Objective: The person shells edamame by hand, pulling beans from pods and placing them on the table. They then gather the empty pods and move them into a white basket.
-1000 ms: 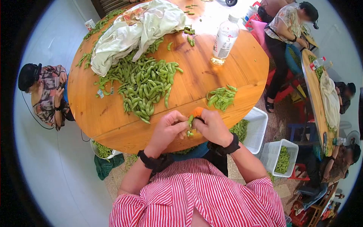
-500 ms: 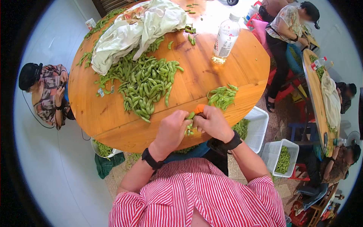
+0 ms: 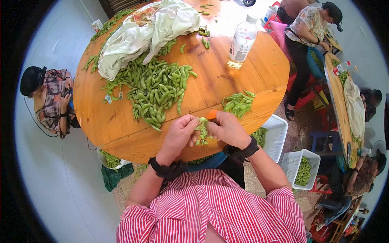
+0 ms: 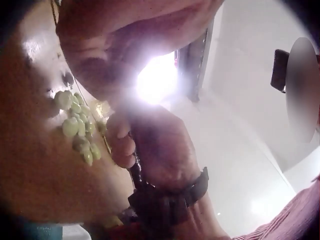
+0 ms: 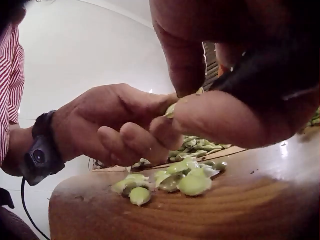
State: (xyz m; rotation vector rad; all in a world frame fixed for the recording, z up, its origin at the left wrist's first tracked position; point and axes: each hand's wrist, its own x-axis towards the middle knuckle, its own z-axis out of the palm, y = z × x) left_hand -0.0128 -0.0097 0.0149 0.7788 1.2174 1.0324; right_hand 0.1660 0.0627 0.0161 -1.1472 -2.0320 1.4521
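Observation:
At the table's near edge my left hand [image 3: 178, 133] and right hand [image 3: 230, 130] meet over a small green soybean pod [image 3: 202, 123]. Fingertips of both hands pinch the pod [image 5: 171, 108], which is mostly hidden by the right thumb in the right wrist view. An orange cover [image 3: 212, 114] wraps a finger of the right hand. Right below the fingers lie several shelled green beans [image 5: 195, 183] on the wood. Beyond the hands spreads a big heap of whole pods [image 3: 156, 95]. A smaller pile of pods [image 3: 238, 104] lies beside the right hand.
A clear bottle [image 3: 242, 42] stands upright on the round wooden table [image 3: 214, 87]. A pale cloth [image 3: 142, 36] covers part of the heap. White baskets [image 3: 277, 135] with green pods stand below at the right. Other people sit at both sides.
Both hands stay in about the same place while their fingers shift. The left hand turned over the pod half a second ago and has turned back, and paler green shows between the fingertips.

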